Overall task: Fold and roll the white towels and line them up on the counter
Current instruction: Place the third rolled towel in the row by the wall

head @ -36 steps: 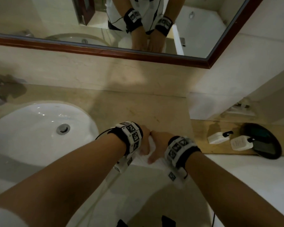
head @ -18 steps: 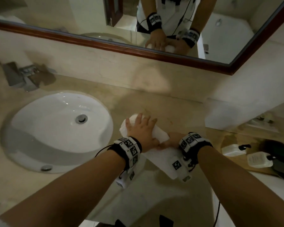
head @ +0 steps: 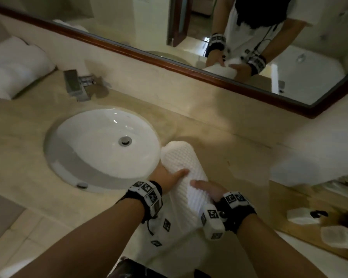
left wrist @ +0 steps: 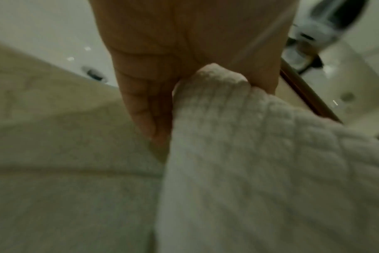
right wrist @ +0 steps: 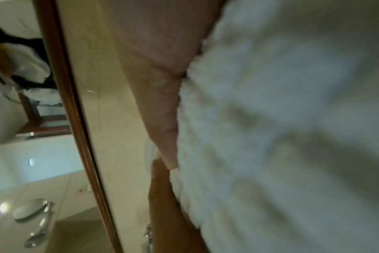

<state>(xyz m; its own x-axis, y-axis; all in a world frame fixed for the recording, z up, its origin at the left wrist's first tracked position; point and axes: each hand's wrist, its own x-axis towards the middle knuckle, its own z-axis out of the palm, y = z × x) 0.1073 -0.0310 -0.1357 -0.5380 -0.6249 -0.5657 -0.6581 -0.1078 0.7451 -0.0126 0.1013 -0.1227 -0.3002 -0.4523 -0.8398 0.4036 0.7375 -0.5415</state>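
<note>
A rolled white waffle towel (head: 182,167) lies lengthwise away from me, just right of the sink; whether it rests on the beige counter (head: 219,121) or is lifted I cannot tell. My left hand (head: 170,177) grips its left side, thumb across the top. My right hand (head: 208,190) grips its right side near the close end, thumb on top. In the left wrist view the towel (left wrist: 249,154) bunches against the palm of the left hand (left wrist: 184,51). The right wrist view shows the towel (right wrist: 281,119) pressed against my right hand (right wrist: 158,59).
A round white sink (head: 100,145) sits left of the towel, with a chrome faucet (head: 76,85) behind it. Folded white towels (head: 14,67) are stacked at the far left. Small white bottles (head: 301,216) lie on a wooden tray at the right. A framed mirror (head: 249,85) runs along the wall.
My left hand has slid off the top of the roll to its left side. Both hands now hold the roll's near end, and more of the roll shows beyond them.
</note>
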